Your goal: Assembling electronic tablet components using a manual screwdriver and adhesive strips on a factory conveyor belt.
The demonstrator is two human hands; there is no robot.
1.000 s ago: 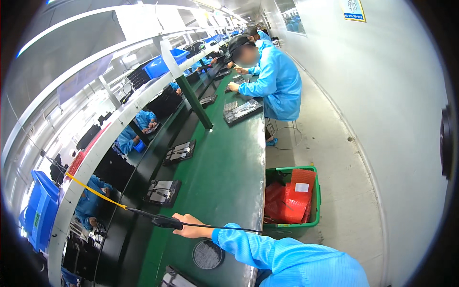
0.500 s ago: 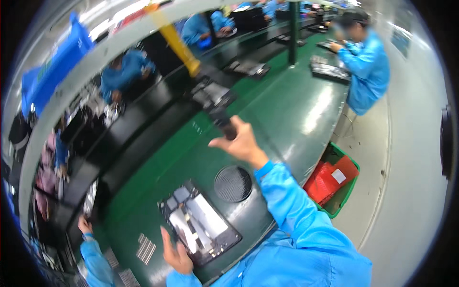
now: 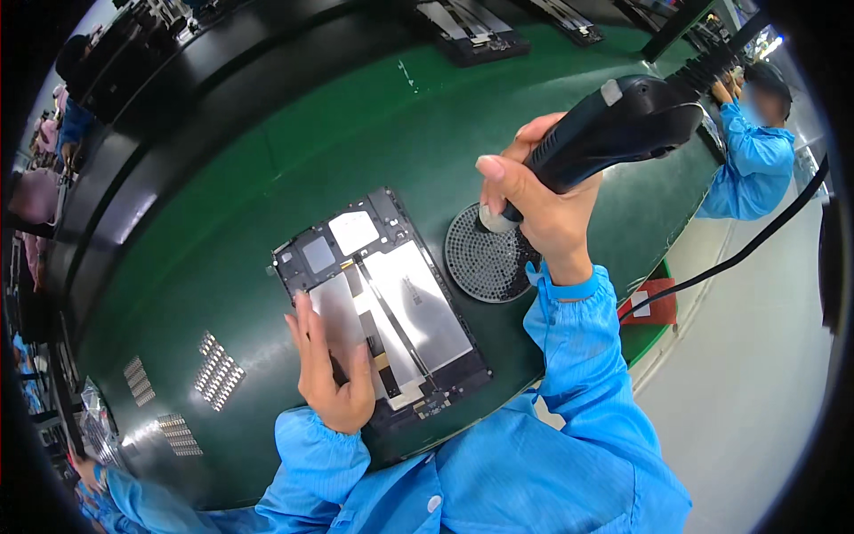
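Note:
An opened tablet (image 3: 414, 303) lies on the green table in front of me, its silver battery plates, ribbon cables and black frame exposed. My left hand (image 3: 335, 378) rests at the tablet's lower left side with its fingers stretched out and holding nothing. My right hand (image 3: 556, 209) is wrapped round a black electric screwdriver (image 3: 614, 129), whose body tilts up to the right. Its pale nose points down over a round, dimpled dark tray (image 3: 485, 267) beside the tablet. The screwdriver's very tip is hard to make out.
Small sheets of metal parts (image 3: 219, 371) lie left of the tablet. More opened tablets (image 3: 471, 31) sit along the far side. A black cable (image 3: 747, 249) hangs at right, near a green bin (image 3: 660, 343) with red material. Another person (image 3: 752, 156) sits at far right.
My view has tilted down toward the tablet. My right hand has gripped the screwdriver and come down above the round tray. The left hand has moved onto the tablet's side.

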